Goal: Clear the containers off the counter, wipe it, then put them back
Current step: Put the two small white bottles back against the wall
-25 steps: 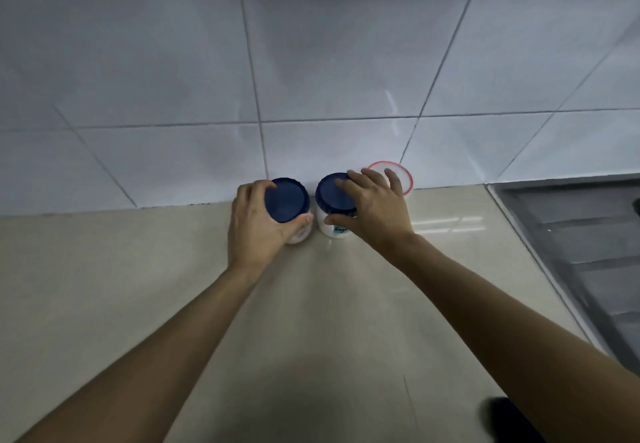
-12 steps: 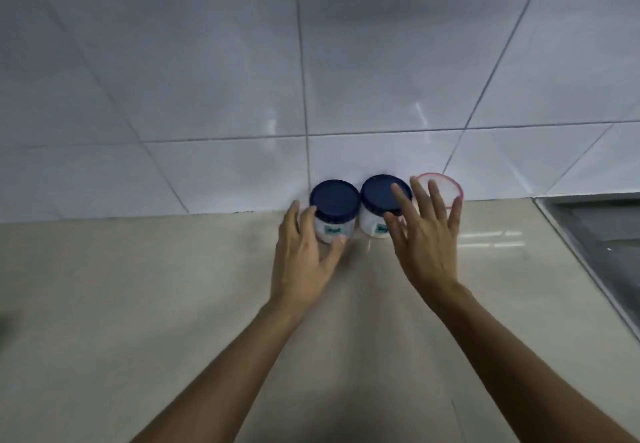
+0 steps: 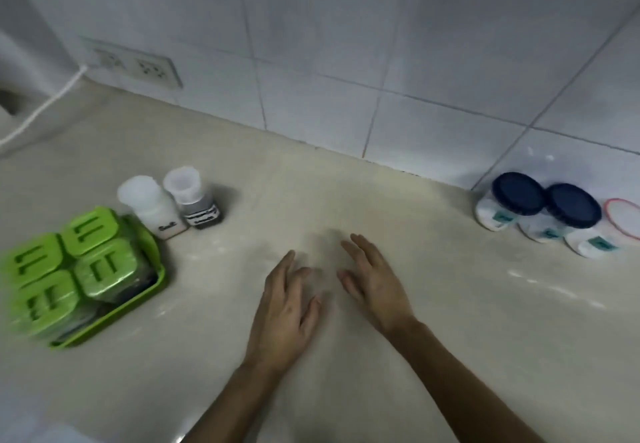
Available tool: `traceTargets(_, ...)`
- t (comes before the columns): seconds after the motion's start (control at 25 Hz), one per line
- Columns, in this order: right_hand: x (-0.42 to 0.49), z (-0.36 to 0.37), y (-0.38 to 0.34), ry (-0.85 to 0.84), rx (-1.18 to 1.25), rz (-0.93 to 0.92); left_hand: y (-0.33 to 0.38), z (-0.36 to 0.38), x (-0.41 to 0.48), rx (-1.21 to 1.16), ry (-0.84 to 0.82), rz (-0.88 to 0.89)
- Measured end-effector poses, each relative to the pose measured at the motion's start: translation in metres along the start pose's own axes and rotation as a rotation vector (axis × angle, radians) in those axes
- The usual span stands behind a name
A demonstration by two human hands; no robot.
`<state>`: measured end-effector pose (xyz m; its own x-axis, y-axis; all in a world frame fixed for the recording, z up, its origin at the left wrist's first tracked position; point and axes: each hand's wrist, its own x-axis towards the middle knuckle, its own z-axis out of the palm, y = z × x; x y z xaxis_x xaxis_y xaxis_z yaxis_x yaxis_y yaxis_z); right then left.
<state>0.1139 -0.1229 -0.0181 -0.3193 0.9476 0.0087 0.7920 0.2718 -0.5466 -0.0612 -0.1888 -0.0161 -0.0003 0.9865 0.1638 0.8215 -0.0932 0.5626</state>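
My left hand (image 3: 287, 307) and my right hand (image 3: 372, 281) hover side by side over the middle of the beige counter (image 3: 433, 321), fingers spread, holding nothing. Two white jars with dark blue lids (image 3: 518, 193) (image 3: 575, 205) stand against the tiled wall at the far right, beside a pink-rimmed container (image 3: 623, 217). To the left stand a white salt shaker (image 3: 152, 207) and a dark pepper shaker (image 3: 195, 200). A green tray (image 3: 152, 290) with several green-lidded containers (image 3: 100, 266) sits at the far left.
A white tiled wall (image 3: 346, 44) backs the counter, with a double wall socket (image 3: 138, 68) at upper left and a white cable (image 3: 45, 106) running from it across the counter's back corner.
Both hands have let go of the blue-lidded jars and drawn back to the left. The view has swung left, so the jars lie at the right and the shakers and green tray appear.
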Motion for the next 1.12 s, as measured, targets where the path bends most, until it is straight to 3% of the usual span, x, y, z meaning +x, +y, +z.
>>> traceTargets(0.12, 0.051, 0.029, -0.076, -0.066, -0.017, -0.179, -0.053, -0.063, 0.014, 0.081, 0.119, -0.016)
traceTargets(0.28, 0.118, 0.046, -0.166, -0.075, 0.030, -0.278, -0.121, -0.146, 0.048, 0.280, 0.278, -0.003)
traceTargets(0.4, 0.159, 0.055, -0.212, -0.133, -0.008, -0.314, -0.164, -0.184, 0.072, 0.356, 0.157, -0.026)
traceTargets(0.52, 0.183, 0.061, -0.228, -0.189, -0.106, -0.331, -0.184, -0.190, 0.094, 0.264, -0.064, -0.049)
traceTargets(0.68, 0.177, 0.053, -0.222, -0.219, -0.099, -0.342, -0.187, -0.191, 0.105, 0.260, -0.114, 0.031)
traceTargets(0.88, 0.121, 0.009, -0.162, -0.082, 0.025, -0.224, -0.129, -0.174, 0.102, 0.515, -0.244, 0.176)
traceTargets(1.12, 0.067, -0.078, -0.040, -0.002, -0.067, -0.011, -0.030, -0.106, 0.112, 0.338, -0.346, 0.412)
